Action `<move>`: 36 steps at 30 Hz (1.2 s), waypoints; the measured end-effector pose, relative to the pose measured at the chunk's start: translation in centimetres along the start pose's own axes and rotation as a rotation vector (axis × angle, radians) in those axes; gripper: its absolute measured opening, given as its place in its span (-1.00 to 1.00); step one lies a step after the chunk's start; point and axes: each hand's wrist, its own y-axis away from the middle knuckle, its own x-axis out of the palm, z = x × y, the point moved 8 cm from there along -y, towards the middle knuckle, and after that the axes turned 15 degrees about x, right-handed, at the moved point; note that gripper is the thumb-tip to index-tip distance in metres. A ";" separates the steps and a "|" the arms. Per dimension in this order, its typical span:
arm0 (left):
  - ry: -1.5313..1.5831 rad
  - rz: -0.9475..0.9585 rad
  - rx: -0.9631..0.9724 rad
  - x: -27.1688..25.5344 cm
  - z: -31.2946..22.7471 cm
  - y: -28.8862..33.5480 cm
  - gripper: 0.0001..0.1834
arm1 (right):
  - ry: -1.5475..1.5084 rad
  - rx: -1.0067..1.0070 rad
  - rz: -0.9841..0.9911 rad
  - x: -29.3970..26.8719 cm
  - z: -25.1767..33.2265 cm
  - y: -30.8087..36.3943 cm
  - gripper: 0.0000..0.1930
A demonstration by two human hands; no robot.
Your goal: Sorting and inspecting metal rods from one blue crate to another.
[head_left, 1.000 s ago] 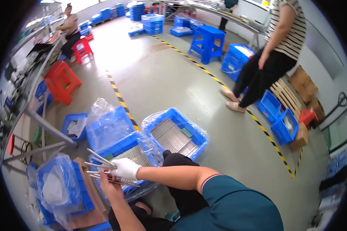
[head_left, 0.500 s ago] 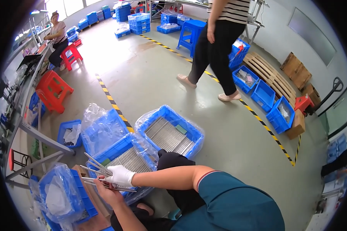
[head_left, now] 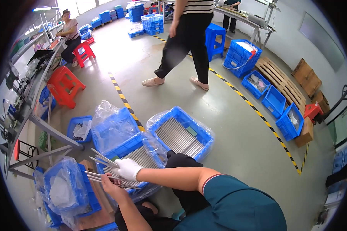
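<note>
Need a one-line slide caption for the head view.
Gloved right hand and bare left hand grip thin metal rods above a plastic-lined blue crate.

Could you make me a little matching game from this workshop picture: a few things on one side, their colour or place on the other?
Things:
1. right hand
2. metal rods
3. stool
4. pallet

Descriptions:
A. red, beside the workbench
B. in a white glove
C. wooden, lying by the wall
D. thin and silvery, gripped in both hands

Pairs: 1-B, 2-D, 3-A, 4-C
</note>
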 end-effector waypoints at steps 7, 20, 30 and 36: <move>0.315 0.372 -0.476 4.0 1.6 3.9 -0.65 | -0.314 0.022 0.269 -0.6 0.3 -1.6 -0.62; 0.197 0.547 -0.685 4.5 3.3 7.3 -0.70 | -0.849 0.098 -0.198 -8.1 -2.3 -6.4 -0.68; 0.506 0.523 -0.522 4.7 1.0 4.4 -0.54 | -0.564 0.214 0.383 -0.7 -1.8 -2.4 -0.68; 0.632 0.487 -0.592 3.4 1.2 4.6 -0.60 | 0.039 -0.056 0.338 1.2 1.5 -0.9 -0.65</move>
